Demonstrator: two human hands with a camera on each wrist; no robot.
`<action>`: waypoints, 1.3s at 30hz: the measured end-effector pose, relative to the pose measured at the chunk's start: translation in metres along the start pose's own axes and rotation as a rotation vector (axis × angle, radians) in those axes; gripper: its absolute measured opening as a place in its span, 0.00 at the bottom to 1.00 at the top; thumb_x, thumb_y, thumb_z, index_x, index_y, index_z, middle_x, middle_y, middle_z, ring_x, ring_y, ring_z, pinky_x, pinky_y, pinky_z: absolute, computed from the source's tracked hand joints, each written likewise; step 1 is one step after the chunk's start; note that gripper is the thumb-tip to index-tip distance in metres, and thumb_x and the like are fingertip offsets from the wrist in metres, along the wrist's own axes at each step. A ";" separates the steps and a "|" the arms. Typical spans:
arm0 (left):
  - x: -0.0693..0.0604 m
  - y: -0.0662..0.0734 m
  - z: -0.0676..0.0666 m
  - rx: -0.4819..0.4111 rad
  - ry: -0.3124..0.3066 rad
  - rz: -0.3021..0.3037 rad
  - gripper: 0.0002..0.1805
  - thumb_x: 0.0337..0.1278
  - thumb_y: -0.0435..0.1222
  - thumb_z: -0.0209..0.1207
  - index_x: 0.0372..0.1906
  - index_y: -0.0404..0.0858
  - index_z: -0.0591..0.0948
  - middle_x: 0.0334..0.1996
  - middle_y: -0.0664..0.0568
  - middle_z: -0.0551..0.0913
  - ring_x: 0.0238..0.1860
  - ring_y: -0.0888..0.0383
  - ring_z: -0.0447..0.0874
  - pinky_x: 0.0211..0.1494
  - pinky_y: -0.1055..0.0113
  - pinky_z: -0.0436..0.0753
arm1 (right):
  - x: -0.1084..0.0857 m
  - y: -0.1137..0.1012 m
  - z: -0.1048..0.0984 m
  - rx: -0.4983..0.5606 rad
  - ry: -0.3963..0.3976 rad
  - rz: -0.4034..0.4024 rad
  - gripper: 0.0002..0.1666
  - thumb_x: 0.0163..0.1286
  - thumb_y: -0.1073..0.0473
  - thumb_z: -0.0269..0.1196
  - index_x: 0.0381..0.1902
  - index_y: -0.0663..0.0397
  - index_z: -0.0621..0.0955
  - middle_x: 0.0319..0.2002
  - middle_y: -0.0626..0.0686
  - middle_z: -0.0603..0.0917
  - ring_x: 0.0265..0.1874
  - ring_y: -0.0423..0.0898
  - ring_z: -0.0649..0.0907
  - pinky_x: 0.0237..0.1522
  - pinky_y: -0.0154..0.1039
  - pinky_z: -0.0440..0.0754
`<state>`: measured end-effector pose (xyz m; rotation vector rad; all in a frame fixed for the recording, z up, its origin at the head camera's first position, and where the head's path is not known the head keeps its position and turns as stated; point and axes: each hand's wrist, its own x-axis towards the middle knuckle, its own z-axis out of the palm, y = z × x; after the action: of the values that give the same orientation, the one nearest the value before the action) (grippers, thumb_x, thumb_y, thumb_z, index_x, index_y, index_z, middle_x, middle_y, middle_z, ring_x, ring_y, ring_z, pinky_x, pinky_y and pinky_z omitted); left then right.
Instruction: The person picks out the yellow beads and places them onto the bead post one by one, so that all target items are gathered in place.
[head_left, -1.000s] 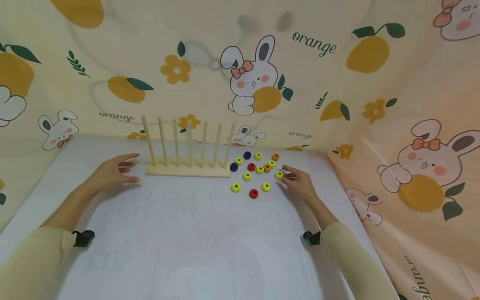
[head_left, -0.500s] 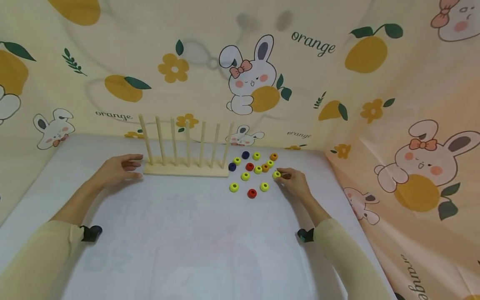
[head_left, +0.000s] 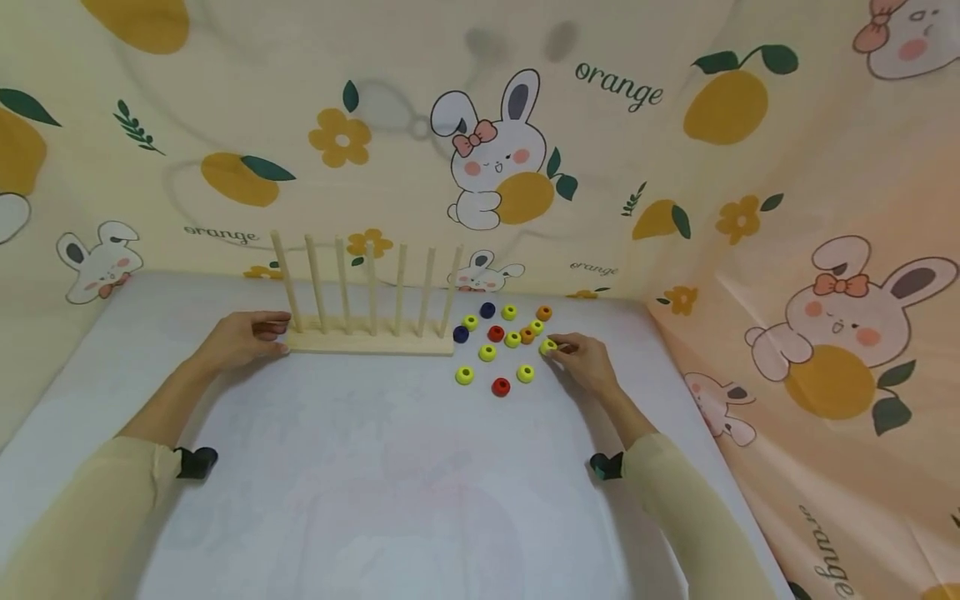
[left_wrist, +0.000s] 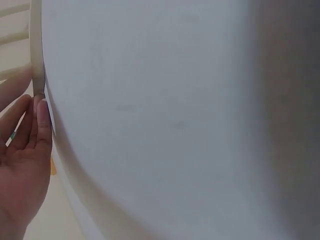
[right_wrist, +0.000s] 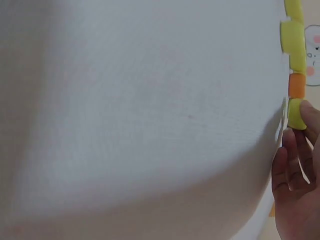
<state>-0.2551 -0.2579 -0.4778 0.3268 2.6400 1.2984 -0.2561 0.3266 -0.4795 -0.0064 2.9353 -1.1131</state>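
Head view: peg rack (head_left: 371,343), 7 upright pegs, stands left of centre on the far tabletop (head_left: 375,467). 13 loose beads (head_left: 487,353) lie to its right. Left hand (head_left: 242,340) grasps the rack's left end; right hand (head_left: 588,360) pinches 1 yellow bead (head_left: 548,347).

Left wrist view: thumb and fingers at the base end.

Right wrist view: pinched bead near 1 orange bead (right_wrist: 297,86).

Cream cloth (head_left: 615,142) printed with rabbits (head_left: 495,167) and oranges (head_left: 726,108) hangs behind a white table (head_left: 390,467); soft shadows (head_left: 486,43) cross the cloth.
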 end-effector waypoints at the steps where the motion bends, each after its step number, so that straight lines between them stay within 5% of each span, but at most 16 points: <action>1: 0.000 0.000 0.000 0.009 0.000 0.003 0.36 0.56 0.32 0.69 0.67 0.23 0.69 0.58 0.29 0.78 0.57 0.36 0.79 0.43 0.89 0.74 | 0.000 -0.002 0.000 0.003 0.000 0.001 0.21 0.66 0.55 0.69 0.57 0.50 0.84 0.49 0.54 0.84 0.46 0.51 0.80 0.48 0.44 0.82; 9: 0.004 0.002 -0.002 0.002 -0.011 -0.002 0.35 0.56 0.31 0.69 0.67 0.23 0.69 0.58 0.29 0.77 0.57 0.37 0.78 0.44 0.88 0.74 | 0.002 -0.013 -0.009 0.032 -0.017 -0.002 0.22 0.67 0.54 0.68 0.58 0.50 0.82 0.54 0.54 0.83 0.50 0.52 0.83 0.52 0.48 0.84; 21: 0.007 0.003 -0.007 -0.013 -0.053 -0.026 0.38 0.55 0.33 0.70 0.68 0.24 0.68 0.59 0.29 0.77 0.59 0.37 0.76 0.44 0.87 0.74 | 0.007 -0.041 -0.021 0.046 0.030 -0.240 0.23 0.63 0.61 0.71 0.55 0.60 0.84 0.51 0.56 0.86 0.43 0.51 0.88 0.42 0.40 0.88; 29: 0.006 0.003 -0.008 -0.029 -0.064 -0.061 0.37 0.58 0.32 0.68 0.69 0.23 0.66 0.63 0.29 0.72 0.64 0.36 0.73 0.45 0.91 0.72 | 0.008 -0.069 -0.025 0.031 0.026 -0.263 0.21 0.64 0.59 0.71 0.55 0.54 0.85 0.49 0.55 0.87 0.43 0.51 0.87 0.43 0.42 0.88; 39: 0.008 0.000 -0.005 -0.079 -0.060 -0.022 0.36 0.57 0.29 0.67 0.68 0.21 0.67 0.62 0.27 0.72 0.62 0.38 0.75 0.48 0.88 0.76 | 0.015 -0.098 -0.030 0.049 0.006 -0.280 0.22 0.65 0.57 0.70 0.57 0.54 0.84 0.47 0.53 0.86 0.42 0.49 0.88 0.42 0.42 0.88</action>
<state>-0.2640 -0.2593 -0.4750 0.3196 2.5277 1.3604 -0.2709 0.2728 -0.3922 -0.4265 2.9774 -1.2143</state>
